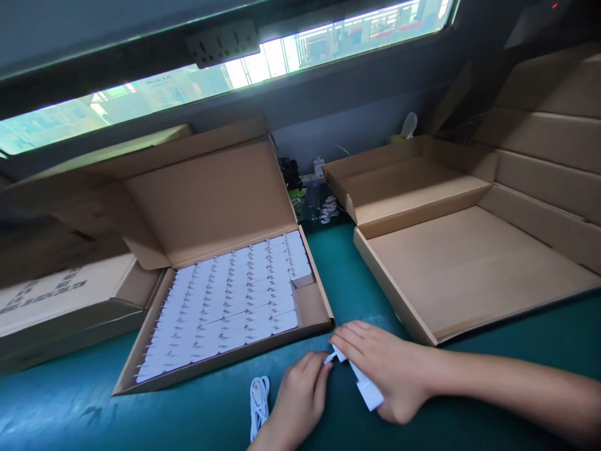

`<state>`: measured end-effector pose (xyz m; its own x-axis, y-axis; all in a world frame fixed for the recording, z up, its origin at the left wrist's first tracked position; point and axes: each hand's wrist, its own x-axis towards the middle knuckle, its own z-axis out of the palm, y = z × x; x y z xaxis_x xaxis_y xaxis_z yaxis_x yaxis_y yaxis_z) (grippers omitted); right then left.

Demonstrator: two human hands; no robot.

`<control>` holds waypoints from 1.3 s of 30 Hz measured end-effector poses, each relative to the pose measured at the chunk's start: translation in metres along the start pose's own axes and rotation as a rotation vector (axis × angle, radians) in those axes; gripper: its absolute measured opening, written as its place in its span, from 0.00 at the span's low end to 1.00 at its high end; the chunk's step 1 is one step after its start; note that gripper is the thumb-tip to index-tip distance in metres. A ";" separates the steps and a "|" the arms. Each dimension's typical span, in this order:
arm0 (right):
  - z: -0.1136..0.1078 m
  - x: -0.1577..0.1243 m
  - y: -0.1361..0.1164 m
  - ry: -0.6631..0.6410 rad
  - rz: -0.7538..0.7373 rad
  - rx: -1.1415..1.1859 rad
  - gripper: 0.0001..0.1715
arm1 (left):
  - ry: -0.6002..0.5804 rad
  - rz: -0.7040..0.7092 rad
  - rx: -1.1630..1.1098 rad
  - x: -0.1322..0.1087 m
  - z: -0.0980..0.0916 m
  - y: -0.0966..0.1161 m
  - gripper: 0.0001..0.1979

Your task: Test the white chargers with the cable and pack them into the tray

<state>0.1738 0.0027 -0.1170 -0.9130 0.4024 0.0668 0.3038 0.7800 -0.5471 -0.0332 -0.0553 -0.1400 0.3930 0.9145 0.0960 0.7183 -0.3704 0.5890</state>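
My left hand (300, 391) is closed in a pinch on a small white connector (330, 358), just in front of the open box. That connector meets the white block under the fingers of my right hand (382, 366). My right hand wraps over a short row of white box-shaped pieces that look like power adapters (370, 396); its palm and fingers hide part of them. Left of my left hand lies a bundled white cable (259, 401) on the green table. Behind my hands, an open cardboard box (225, 351) holds tight rows of similar white adapters (225, 300), with a gap at its right front corner.
On the right stands an open cardboard box (469, 269) with a bare bottom. A closed printed carton (70, 294) sits at left. Between the open boxes are a clear bottle (313, 200) and small clutter. A power strip (223, 44) hangs above, on the green-topped table's (328, 257) back frame.
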 end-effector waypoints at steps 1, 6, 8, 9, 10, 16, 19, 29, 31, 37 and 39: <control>0.001 0.000 0.000 -0.002 0.001 0.000 0.54 | -0.016 0.004 0.021 0.002 -0.002 0.000 0.09; 0.004 0.000 0.002 -0.008 0.001 0.003 0.55 | -0.093 0.024 0.120 0.006 -0.010 0.000 0.09; 0.004 0.000 0.002 -0.005 -0.002 0.008 0.55 | -0.100 0.026 0.122 0.005 -0.011 0.002 0.09; 0.004 0.000 0.002 -0.003 -0.002 0.011 0.56 | -0.099 0.026 0.121 0.005 -0.011 0.003 0.09; 0.004 0.000 0.002 -0.004 -0.003 0.014 0.56 | -0.095 0.026 0.120 0.006 -0.011 0.004 0.09; -0.002 0.000 0.001 -0.029 -0.006 0.006 0.54 | -0.097 0.067 0.179 0.013 -0.009 0.005 0.09; -0.003 0.001 0.000 -0.015 -0.009 -0.002 0.52 | -0.106 0.082 0.198 0.017 -0.008 0.004 0.10; -0.004 0.000 -0.003 -0.009 0.024 -0.014 0.51 | -0.206 0.075 0.184 0.005 -0.030 -0.003 0.10; -0.003 0.000 -0.002 -0.003 0.017 -0.011 0.52 | -0.157 -0.003 0.151 -0.011 -0.037 -0.011 0.09; -0.006 0.000 -0.002 -0.037 -0.002 -0.015 0.56 | -0.030 -0.085 0.025 -0.039 -0.021 -0.012 0.08; -0.008 -0.001 -0.004 -0.056 -0.007 -0.047 0.54 | -0.023 -0.079 0.012 -0.035 -0.011 -0.005 0.07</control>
<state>0.1756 0.0028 -0.1081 -0.9286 0.3704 0.0229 0.3086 0.8050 -0.5067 -0.0565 -0.0840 -0.1374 0.3477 0.9371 0.0313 0.7544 -0.2994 0.5842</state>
